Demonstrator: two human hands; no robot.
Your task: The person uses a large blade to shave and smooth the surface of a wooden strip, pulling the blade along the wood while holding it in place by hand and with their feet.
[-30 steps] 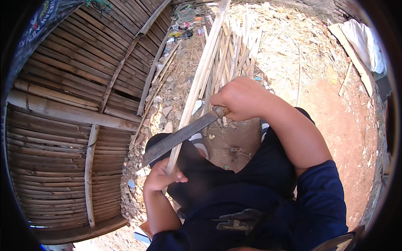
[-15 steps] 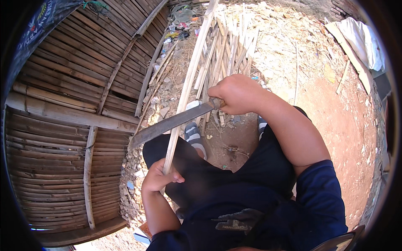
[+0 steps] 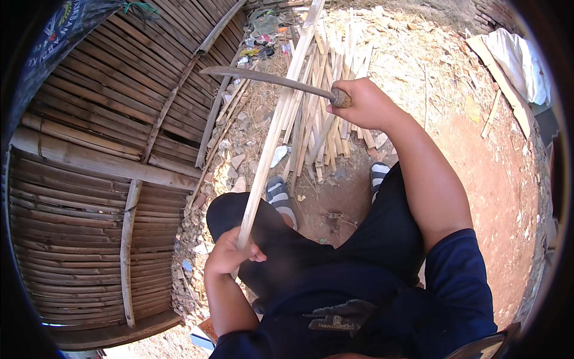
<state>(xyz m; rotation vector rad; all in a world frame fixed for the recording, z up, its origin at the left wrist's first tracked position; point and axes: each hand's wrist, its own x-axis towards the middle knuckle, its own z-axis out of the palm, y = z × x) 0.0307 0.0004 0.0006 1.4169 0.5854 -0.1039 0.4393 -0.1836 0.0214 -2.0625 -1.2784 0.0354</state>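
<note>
My left hand (image 3: 231,252) is closed around the near end of a long pale bamboo strip (image 3: 268,152), by my left knee. The strip slants away from me and up past the far edge of the view. In my right hand (image 3: 363,103) is the wooden handle of a machete (image 3: 263,76), fingers wrapped round it. Its long dark blade points left and crosses over the strip's far part; whether the two touch I cannot tell. Beyond my feet lies a pile of split bamboo strips (image 3: 326,128) on the ground.
On the left stands a bamboo slat wall (image 3: 78,239) with a dark printed sheet (image 3: 45,51) at its top. Rubble and litter (image 3: 263,42) lie along its foot. A white sack (image 3: 514,63) and a flat board (image 3: 502,84) are at the far right. My sandalled feet (image 3: 280,197) rest on bare earth.
My right hand has moved away from me and slightly right, carrying the machete blade farther up along the strip. The bamboo strip has swung slightly right at its far end; my left hand keeps its grip.
</note>
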